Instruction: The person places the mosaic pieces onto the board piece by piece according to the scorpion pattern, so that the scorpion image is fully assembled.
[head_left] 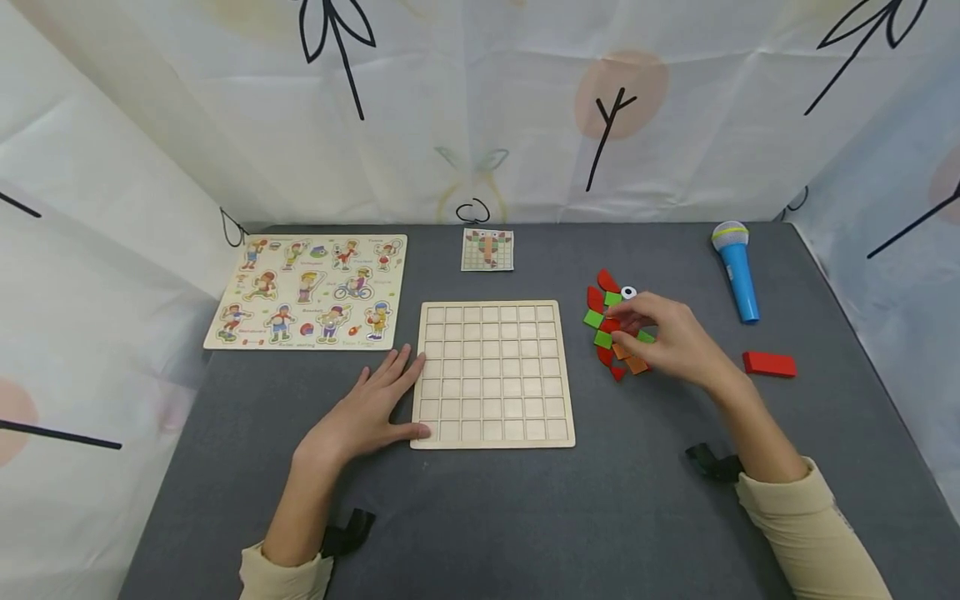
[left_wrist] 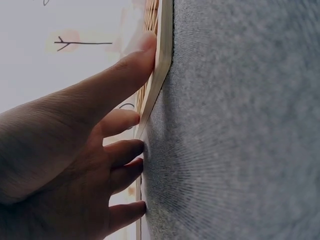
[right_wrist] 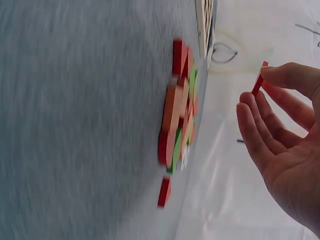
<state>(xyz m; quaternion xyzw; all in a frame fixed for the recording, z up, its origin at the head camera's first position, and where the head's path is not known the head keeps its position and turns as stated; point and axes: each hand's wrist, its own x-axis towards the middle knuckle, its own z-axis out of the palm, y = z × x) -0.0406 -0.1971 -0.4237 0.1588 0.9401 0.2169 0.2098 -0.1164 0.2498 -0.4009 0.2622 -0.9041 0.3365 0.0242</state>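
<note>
– Step?
– Pick-up, prob.: red pc. [right_wrist: 259,80] is pinched in R grip [head_left: 670,340] over pc. cluster [right_wrist: 172,110]; grid board [head_left: 492,375] is touched by L grip [head_left: 363,423], spread apart.
– Next?
– Prob. to be lined up w/ board.

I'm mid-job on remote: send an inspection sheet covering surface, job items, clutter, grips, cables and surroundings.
Surface: grey tabletop.
Job's things: gridded board; coloured pieces clustered to its right; small patterned card behind it.
Clutter: picture board at left rear; blue microphone and red block at right.
Grips: left grip touches the gridded board's left edge, fingers spread; right grip pinches a red piece.
Cables: nothing seen.
Surroundings: pale printed cloth behind and at both sides.
</note>
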